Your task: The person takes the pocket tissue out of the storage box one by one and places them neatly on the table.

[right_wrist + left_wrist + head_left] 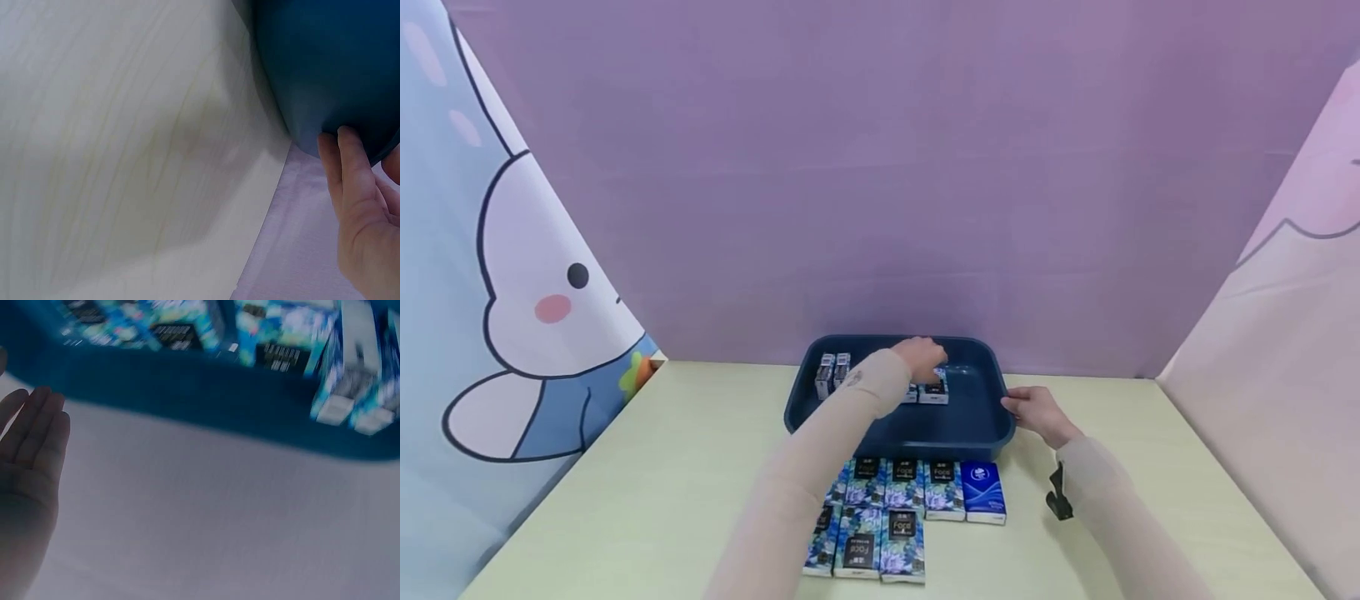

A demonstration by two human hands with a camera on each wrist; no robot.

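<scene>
A dark blue plastic tray (973, 421) stands near the back of the table. My left hand (921, 358) is over the tray, its fingers straight and together in the left wrist view, near the tray's edge. Under it lie flower-patterned tissue packs (933, 390), partly hidden by the hand and forearm. At the tray's left, narrow packs (824, 379) stand on edge side by side. My right hand (1039, 413) grips the tray's right rim; in the right wrist view its fingers (356, 162) press the outer wall, with the thumb at the rim.
In front of the tray, flower-patterned tissue packs (902, 542) lie flat in two rows, partly behind the left sleeve. A plain blue pack (983, 492) ends the back row at right. A purple cloth backdrop (887, 208) rises behind the table (700, 450).
</scene>
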